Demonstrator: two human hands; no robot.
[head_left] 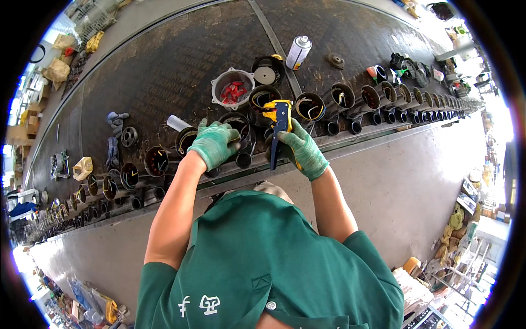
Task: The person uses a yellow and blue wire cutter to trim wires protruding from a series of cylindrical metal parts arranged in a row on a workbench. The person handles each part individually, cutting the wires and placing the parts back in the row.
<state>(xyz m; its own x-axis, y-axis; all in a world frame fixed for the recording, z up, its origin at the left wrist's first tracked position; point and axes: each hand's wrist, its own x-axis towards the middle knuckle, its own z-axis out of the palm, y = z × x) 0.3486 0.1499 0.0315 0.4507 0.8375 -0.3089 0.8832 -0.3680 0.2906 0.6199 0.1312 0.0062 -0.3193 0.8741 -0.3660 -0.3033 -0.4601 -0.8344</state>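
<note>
My right hand (307, 151), in a green knit glove, grips a wire stripper (281, 123) with a yellow head and dark blue handles. The tool stands head up over the row of housings. My left hand (213, 143), gloved the same way, is closed at the mouth of a black cylindrical housing (235, 119); what its fingers hold, if anything, is hidden. Just right of that housing, another open cylinder (264, 97) shows wires inside. Right of the stripper, a further cylinder (310, 106) has coloured wires in its mouth.
Long rows of similar cylinders (370, 97) line the bench's near edge on both sides. Beyond my hands stand a grey metal housing (217, 95) holding red pieces (234, 92) and a spray can (298, 52). A clear bottle (176, 123) lies left of my left hand.
</note>
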